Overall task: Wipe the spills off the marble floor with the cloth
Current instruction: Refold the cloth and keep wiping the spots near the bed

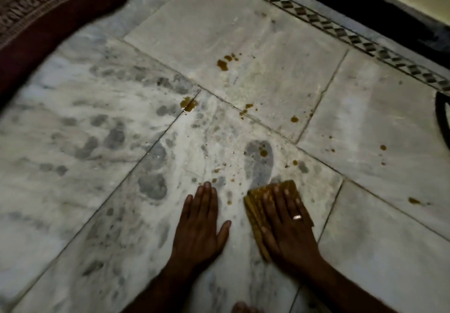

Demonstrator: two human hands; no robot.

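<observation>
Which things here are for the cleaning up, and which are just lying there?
For the job: the yellow cloth pressed under the right hand, the brown spills, the marble floor, the left hand flat on it.
Just there: the dark red rug, the patterned border strip by the wall, a dark loop at the right edge.

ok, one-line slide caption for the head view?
Right hand presses a yellow cloth on the marble floor; left hand rests flat beside, brown spills ahead.

Head view looks steeply down; floor (243,32) near.
</observation>
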